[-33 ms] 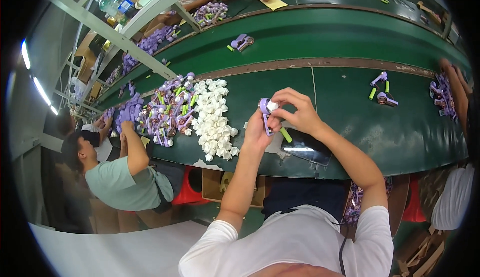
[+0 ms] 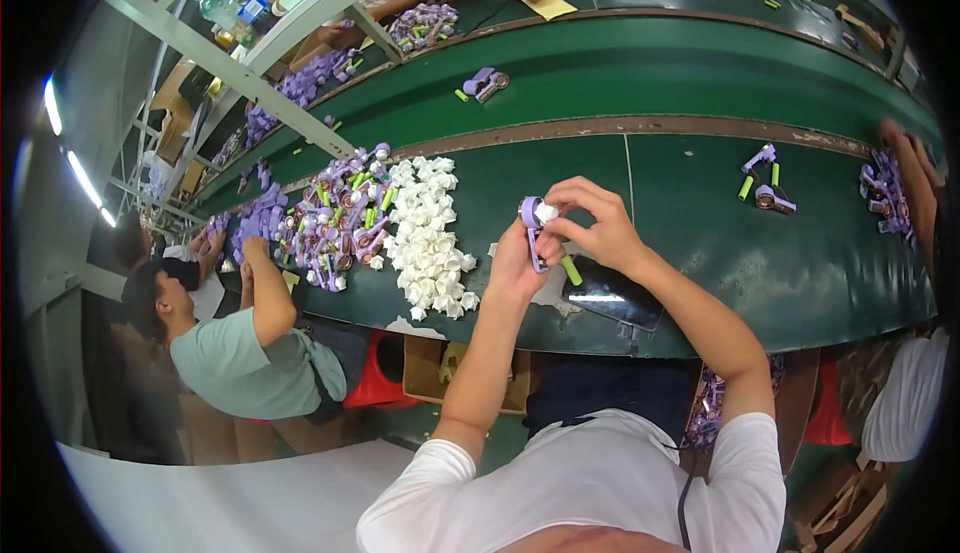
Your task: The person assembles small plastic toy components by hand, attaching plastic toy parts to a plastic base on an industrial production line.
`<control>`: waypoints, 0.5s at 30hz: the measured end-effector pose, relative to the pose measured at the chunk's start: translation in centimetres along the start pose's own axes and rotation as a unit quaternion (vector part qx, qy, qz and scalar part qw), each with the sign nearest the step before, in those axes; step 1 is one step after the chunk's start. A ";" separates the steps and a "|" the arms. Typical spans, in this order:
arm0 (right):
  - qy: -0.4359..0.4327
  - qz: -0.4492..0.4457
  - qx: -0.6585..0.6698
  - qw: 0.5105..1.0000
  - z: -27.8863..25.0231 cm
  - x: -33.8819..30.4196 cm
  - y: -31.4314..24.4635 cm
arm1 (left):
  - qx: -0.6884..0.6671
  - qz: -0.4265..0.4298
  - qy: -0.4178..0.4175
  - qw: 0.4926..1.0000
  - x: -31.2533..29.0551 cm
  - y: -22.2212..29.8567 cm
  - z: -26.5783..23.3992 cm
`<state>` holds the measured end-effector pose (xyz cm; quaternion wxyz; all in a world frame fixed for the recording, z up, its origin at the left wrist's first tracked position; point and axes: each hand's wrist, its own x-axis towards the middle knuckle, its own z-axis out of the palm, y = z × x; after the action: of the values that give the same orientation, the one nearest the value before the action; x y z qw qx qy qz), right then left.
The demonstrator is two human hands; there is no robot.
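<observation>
My left hand (image 2: 514, 262) is closed around a small purple plastic gadget (image 2: 530, 215) with a round head and a narrow body. At its round head, my right hand (image 2: 597, 227) pinches a small white petal-like plastic piece (image 2: 545, 213) between thumb and fingertips. The piece touches the head; whether it is seated cannot be seen. A lime-green cylinder (image 2: 571, 270) shows just below my hands, beside a dark phone-like slab (image 2: 612, 295) on the table. Left of my left hand lies a heap of similar white pieces (image 2: 428, 238).
Beyond the white heap is a pile of purple gadgets with green cylinders (image 2: 340, 208). A few more purple parts (image 2: 768, 196) lie to the right. A green conveyor belt (image 2: 620, 73) runs behind the table (image 2: 700, 243). Co-workers sit left (image 2: 250, 353), right and across.
</observation>
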<state>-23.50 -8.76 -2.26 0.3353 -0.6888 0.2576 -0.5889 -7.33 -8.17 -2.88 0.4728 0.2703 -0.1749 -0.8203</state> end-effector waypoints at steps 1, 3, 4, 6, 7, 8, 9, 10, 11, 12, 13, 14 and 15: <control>-0.003 0.000 0.001 1.000 0.3 -0.1 -0.1 | -0.028 -0.013 -0.061 0.998 -0.2 -0.1 -0.4; 0.046 0.011 0.051 0.998 0.7 -0.3 -0.3 | -0.008 -0.009 -0.090 0.996 -0.2 0.2 -0.9; 0.040 0.011 0.054 0.998 0.9 -0.4 -0.5 | 0.014 -0.005 -0.120 0.993 -0.4 0.5 -1.0; 0.046 -0.040 -0.059 0.996 0.3 -0.7 -0.3 | 0.079 0.070 0.018 0.994 -1.1 -0.2 3.2; 0.044 -0.041 -0.059 0.996 0.2 -0.8 -0.3 | 0.146 0.145 0.152 0.967 -1.5 -0.3 4.9; 0.044 -0.049 -0.067 0.996 0.2 -0.8 -0.2 | 0.144 0.147 0.153 0.967 -1.5 -0.5 4.4; 0.044 -0.058 -0.075 0.995 0.3 -0.9 -0.3 | 0.184 0.185 0.135 0.956 -1.5 -0.8 3.4; 0.042 -0.059 -0.075 0.995 0.3 -1.1 -0.4 | 0.223 0.221 0.118 0.942 -1.6 -1.0 3.2; 0.048 -0.048 -0.071 0.995 0.4 -1.3 -0.7 | 0.222 0.223 0.118 0.942 -1.9 -1.3 3.1; 0.053 -0.038 -0.066 0.996 0.4 -1.3 -1.0 | 0.271 0.258 0.108 0.921 -2.2 -1.5 3.1; 0.050 -0.038 -0.066 0.996 0.3 -1.4 -1.0 | 0.319 0.291 0.100 0.896 -2.4 -1.7 3.3; 0.068 -0.067 -0.105 0.990 0.1 -1.4 -1.1 | 0.317 0.293 0.101 0.896 -2.4 -1.9 3.4; 0.085 -0.096 -0.144 0.981 -0.1 -1.4 -1.2 | 0.393 0.341 0.082 0.850 -2.4 -2.2 3.5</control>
<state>-23.84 -7.00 -2.23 0.1509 -0.6991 0.2997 -0.6313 -9.94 -4.87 -0.65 0.5894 0.4234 -0.5243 -0.4454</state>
